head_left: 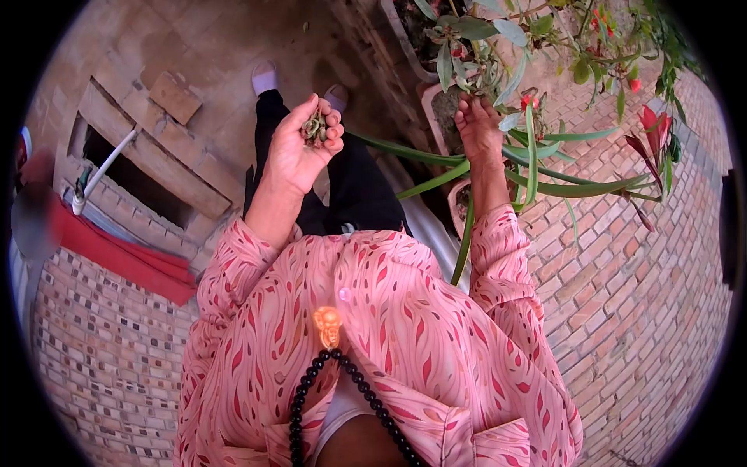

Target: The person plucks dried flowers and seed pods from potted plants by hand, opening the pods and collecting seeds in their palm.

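My left hand (305,148) is raised over my legs, palm up, its fingers curled round a small clump of dry leaves (314,129). Farther right, my right hand (478,128) reaches to the base of a leafy plant (471,39) in a pot (433,117). Its fingers are bent at the stems and soil; the fingertips are partly hidden by leaves, so what they hold, if anything, does not show. Long green strap leaves (576,189) pass around my right wrist, from a plant with a red flower (655,128).
A second pot (459,206) stands below my right forearm. On the left are a rectangular pit (140,175) with a white pipe (105,167), a loose brick (175,98) and a red cloth (124,253). Brick paving (622,288) spreads at the right.
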A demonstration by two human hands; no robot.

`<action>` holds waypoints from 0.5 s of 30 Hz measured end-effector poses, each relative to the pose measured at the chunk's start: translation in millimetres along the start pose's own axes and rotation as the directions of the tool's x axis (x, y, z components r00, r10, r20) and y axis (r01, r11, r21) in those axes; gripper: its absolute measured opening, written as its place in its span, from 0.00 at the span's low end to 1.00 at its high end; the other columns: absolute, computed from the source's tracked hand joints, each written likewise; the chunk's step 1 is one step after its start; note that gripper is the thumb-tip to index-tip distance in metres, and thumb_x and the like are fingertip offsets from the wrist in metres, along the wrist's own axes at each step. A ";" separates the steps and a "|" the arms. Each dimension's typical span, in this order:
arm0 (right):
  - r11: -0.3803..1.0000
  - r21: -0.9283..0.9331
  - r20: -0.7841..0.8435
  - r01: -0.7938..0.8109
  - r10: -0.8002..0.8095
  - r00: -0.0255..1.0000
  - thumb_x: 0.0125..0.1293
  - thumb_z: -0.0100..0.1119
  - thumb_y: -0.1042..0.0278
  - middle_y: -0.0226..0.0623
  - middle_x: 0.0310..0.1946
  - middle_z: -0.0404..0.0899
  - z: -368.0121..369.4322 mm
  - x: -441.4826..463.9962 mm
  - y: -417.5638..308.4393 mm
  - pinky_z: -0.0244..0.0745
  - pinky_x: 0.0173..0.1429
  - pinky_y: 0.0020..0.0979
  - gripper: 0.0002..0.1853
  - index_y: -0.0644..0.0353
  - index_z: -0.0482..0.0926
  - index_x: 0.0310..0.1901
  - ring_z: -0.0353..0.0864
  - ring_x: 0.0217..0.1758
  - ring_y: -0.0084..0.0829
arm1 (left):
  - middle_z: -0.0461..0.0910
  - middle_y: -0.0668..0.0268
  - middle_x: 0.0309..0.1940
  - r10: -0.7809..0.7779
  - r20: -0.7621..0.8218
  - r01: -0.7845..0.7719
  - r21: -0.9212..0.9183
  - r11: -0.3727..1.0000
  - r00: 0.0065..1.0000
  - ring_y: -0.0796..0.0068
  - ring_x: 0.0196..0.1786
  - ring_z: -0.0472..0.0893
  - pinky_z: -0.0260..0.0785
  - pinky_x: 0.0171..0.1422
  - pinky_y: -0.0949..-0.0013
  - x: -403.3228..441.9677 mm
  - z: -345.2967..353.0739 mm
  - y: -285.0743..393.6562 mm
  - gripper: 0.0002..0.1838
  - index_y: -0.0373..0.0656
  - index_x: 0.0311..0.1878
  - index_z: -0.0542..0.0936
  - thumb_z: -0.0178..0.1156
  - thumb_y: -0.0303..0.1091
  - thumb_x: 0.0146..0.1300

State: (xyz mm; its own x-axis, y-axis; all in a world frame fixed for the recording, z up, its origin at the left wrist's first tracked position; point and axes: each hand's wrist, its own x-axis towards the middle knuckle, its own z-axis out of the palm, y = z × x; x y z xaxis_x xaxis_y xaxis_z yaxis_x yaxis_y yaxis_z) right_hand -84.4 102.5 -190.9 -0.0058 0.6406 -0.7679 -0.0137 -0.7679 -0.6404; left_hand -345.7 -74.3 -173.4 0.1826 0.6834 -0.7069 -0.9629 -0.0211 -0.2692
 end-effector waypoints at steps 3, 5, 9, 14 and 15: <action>0.998 0.062 0.017 -0.028 0.027 1.000 0.63 0.50 0.73 0.39 0.41 0.76 6.2 0.3 3.4 0.75 0.38 0.27 0.09 0.61 0.69 0.45 0.77 0.38 0.27 | 0.69 0.64 0.25 0.003 -0.015 -0.003 0.006 1.000 1.000 0.76 0.26 0.68 0.61 0.27 0.77 -0.8 -0.6 -1.1 0.12 0.40 0.30 0.70 0.48 0.38 0.65; 0.984 0.172 0.014 -0.051 0.049 0.999 0.64 0.49 0.72 0.39 0.40 0.76 9.7 3.1 5.1 0.74 0.38 0.27 0.10 0.62 0.69 0.46 0.76 0.38 0.27 | 0.69 0.64 0.25 0.003 -0.019 -0.003 -0.001 1.000 1.000 0.76 0.26 0.68 0.60 0.27 0.77 -1.5 -0.9 -1.5 0.12 0.40 0.30 0.70 0.48 0.38 0.65; 0.921 0.385 0.009 -0.057 0.057 0.998 0.63 0.48 0.71 0.40 0.40 0.76 9.8 12.9 7.0 0.73 0.38 0.27 0.11 0.65 0.69 0.46 0.75 0.38 0.28 | 0.69 0.64 0.25 0.015 -0.021 -0.015 0.003 1.000 1.000 0.76 0.25 0.68 0.60 0.26 0.77 -1.7 -1.9 -2.7 0.12 0.39 0.30 0.70 0.48 0.38 0.65; 0.826 0.544 0.097 -0.146 0.111 0.989 0.61 0.50 0.74 0.45 0.38 0.75 -7.4 27.7 11.2 0.72 0.36 0.27 0.10 0.70 0.69 0.43 0.74 0.32 0.27 | 0.69 0.64 0.26 0.014 -0.001 -0.014 -0.030 0.999 1.000 0.75 0.26 0.69 0.61 0.28 0.77 0.1 0.5 -3.2 0.11 0.39 0.30 0.71 0.50 0.37 0.63; 0.826 0.543 0.119 -0.153 0.104 0.987 0.61 0.50 0.75 0.45 0.37 0.74 -5.4 24.5 10.0 0.72 0.35 0.27 0.10 0.69 0.68 0.42 0.73 0.30 0.27 | 0.69 0.64 0.27 0.023 -0.032 -0.024 -0.026 0.999 0.999 0.74 0.27 0.69 0.62 0.29 0.76 0.5 2.7 -3.9 0.11 0.39 0.30 0.71 0.51 0.37 0.63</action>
State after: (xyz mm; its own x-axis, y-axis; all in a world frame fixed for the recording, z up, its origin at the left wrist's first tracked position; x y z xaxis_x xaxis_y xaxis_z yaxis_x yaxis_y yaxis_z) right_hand -79.2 110.5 -216.2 -0.1262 0.5531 -0.8235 -0.5534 -0.7282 -0.4043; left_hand -342.3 -71.9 -170.9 0.1665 0.6594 -0.7332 -0.9614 -0.0566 -0.2692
